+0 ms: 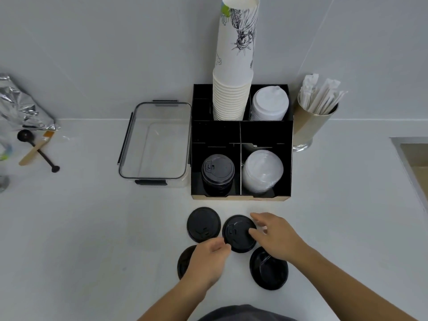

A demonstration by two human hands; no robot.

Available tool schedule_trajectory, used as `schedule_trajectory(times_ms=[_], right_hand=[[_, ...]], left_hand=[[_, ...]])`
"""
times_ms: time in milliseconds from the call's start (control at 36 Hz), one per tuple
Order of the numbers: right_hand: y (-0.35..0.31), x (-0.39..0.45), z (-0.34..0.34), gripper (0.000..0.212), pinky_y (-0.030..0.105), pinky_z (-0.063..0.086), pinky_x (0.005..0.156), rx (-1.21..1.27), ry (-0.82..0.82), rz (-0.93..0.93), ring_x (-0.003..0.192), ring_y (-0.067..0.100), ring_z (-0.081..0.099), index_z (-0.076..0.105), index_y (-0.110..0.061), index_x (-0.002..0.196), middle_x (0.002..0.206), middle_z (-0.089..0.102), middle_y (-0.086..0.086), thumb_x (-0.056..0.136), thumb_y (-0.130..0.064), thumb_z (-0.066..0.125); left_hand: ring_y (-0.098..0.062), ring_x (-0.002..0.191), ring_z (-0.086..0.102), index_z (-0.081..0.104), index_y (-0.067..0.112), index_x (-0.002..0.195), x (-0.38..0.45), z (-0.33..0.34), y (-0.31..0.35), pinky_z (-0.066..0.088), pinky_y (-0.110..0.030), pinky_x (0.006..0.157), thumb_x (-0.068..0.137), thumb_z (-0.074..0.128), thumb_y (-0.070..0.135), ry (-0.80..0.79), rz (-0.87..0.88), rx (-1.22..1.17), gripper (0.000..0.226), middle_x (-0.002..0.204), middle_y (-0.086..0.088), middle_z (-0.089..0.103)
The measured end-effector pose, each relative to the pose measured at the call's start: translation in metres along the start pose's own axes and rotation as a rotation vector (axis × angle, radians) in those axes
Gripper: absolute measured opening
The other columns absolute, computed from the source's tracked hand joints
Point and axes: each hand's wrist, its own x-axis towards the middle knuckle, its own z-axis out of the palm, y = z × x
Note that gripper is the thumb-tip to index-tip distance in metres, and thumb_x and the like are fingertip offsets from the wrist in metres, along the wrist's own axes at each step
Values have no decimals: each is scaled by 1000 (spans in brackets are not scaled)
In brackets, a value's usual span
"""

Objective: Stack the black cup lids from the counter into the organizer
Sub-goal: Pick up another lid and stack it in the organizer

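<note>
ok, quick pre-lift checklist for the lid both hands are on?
1. Both hands on the centre lid: left hand at its near-left edge, right hand at its right edge: ok.
2. Grip closed on the rim: cannot tell.
3. Lid dome up like the black lid stack: ok.
4. Stack's organizer compartment open above: ok.
5. Neighbouring far-left lid clear of it: ok.

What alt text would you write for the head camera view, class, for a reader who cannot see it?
Both hands, left hand and right hand, close on one black lid among four on a white counter. Behind stands a black organizer holding stacked black lids.
</note>
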Motion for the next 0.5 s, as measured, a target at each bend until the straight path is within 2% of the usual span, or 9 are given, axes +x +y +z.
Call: schedule_trajectory(times_ms=[28, 83, 167, 222, 278, 333, 417, 472, 500], right_hand=[[1, 2, 1, 48, 27, 41, 104, 8, 6, 11, 123, 19, 54, 52, -14, 139, 138, 57, 5, 94, -32, 56], [1, 6, 2, 44, 24, 39, 99, 24, 20, 38, 119, 21, 56, 55, -11, 136, 133, 59, 6, 95, -29, 54], [3, 12, 3, 34, 34, 45, 91, 22, 52, 59, 105, 30, 60, 64, 3, 113, 114, 64, 17, 94, -23, 54], [2, 15, 4, 26, 38, 47, 83, 32, 51, 85, 93, 33, 60, 62, 5, 89, 97, 63, 22, 91, -19, 53], [2, 16, 5, 25, 37, 47, 79, 41, 50, 86, 86, 30, 60, 61, 3, 79, 91, 62, 20, 90, -18, 52], [3, 18, 6, 23, 36, 48, 81, 55, 44, 69, 85, 26, 60, 66, 0, 81, 92, 64, 18, 90, -18, 53], [6, 19, 7, 20, 29, 49, 85, 85, 41, 62, 90, 20, 62, 74, -12, 96, 99, 65, 6, 90, -21, 57], [6, 18, 6, 19, 26, 49, 85, 116, 42, 67, 91, 17, 63, 74, -17, 101, 101, 67, 1, 89, -22, 60], [6, 17, 5, 18, 25, 49, 84, 134, 45, 71, 91, 16, 64, 73, -19, 101, 100, 69, -1, 88, -22, 61]], left_hand=[[-12, 97, 63, 68, 23, 108, 0, 1, -1, 48, -29, 92, 93, 56, 29, -20, -3, -29, 20, 100, 7, 68], [-9, 73, 54, 69, 21, 86, 1, 3, -1, 45, -24, 76, 92, 55, 25, -46, 0, -55, 16, 70, 12, 59], [-15, 72, 43, 56, 28, 64, 2, 6, 0, 38, -28, 73, 90, 55, 23, -64, -21, -71, 27, 72, 0, 46], [-15, 69, 38, 45, 25, 65, 3, 7, 3, 33, -30, 69, 88, 54, 23, -62, -33, -78, 25, 70, 1, 39], [-15, 62, 28, 33, 21, 64, 4, 9, 5, 24, -32, 64, 85, 52, 21, -61, -33, -88, 28, 64, 2, 30], [-16, 61, 25, 29, 20, 63, 6, 11, 5, 24, -33, 65, 85, 52, 20, -57, -43, -104, 31, 61, 3, 27], [-16, 62, 28, 35, 18, 65, 8, 13, 3, 29, -30, 66, 87, 53, 18, -45, -59, -139, 29, 63, 0, 31], [-15, 64, 34, 40, 17, 68, 8, 12, 1, 36, -26, 62, 89, 54, 16, -42, -76, -189, 25, 68, -3, 35], [-15, 70, 38, 43, 17, 71, 8, 12, 0, 42, -24, 66, 90, 55, 16, -40, -83, -221, 23, 72, -4, 37]])
